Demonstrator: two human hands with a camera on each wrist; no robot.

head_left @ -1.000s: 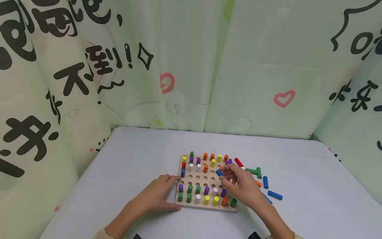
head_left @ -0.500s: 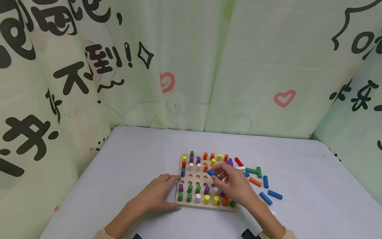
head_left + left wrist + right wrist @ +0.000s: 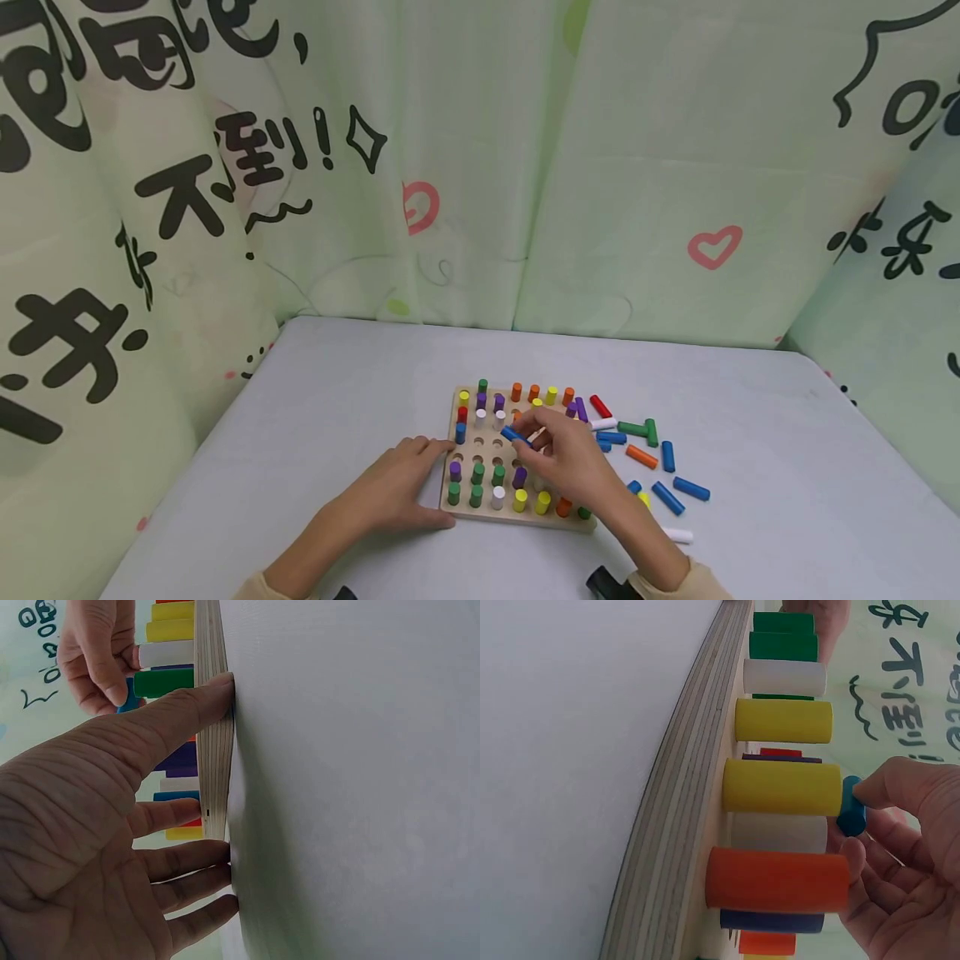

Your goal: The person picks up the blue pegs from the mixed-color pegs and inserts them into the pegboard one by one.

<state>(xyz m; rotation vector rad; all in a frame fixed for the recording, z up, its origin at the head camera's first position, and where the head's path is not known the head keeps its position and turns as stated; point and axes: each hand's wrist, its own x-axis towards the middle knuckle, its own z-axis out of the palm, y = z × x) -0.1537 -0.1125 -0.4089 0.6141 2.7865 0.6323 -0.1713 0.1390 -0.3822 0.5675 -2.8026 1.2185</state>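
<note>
A wooden pegboard (image 3: 517, 520) with coloured pegs upright along its near and far rows lies flat; bare holes show in its middle. My right hand (image 3: 566, 454) pinches a blue peg (image 3: 514, 435), tilted, over those middle holes. In the right wrist view the thumb and fingers close on the blue peg (image 3: 853, 806), beyond the standing yellow peg (image 3: 781, 786). Straight fingers of my left hand (image 3: 393, 487) lie at the board's left side. In the left wrist view its thumb rests against the layered wooden edge (image 3: 215, 750), fingertips on the table.
Loose pegs lie right of the board: a red peg (image 3: 600, 407), green pegs (image 3: 633, 429), an orange peg (image 3: 642, 457), several blue pegs (image 3: 691, 489) and a white peg (image 3: 678, 536). The white tabletop (image 3: 360, 367) meets a printed curtain (image 3: 480, 167) behind.
My right hand has moved left across the board with the blue peg, uncovering more loose pegs at the right. The left hand and the board have stayed in place.
</note>
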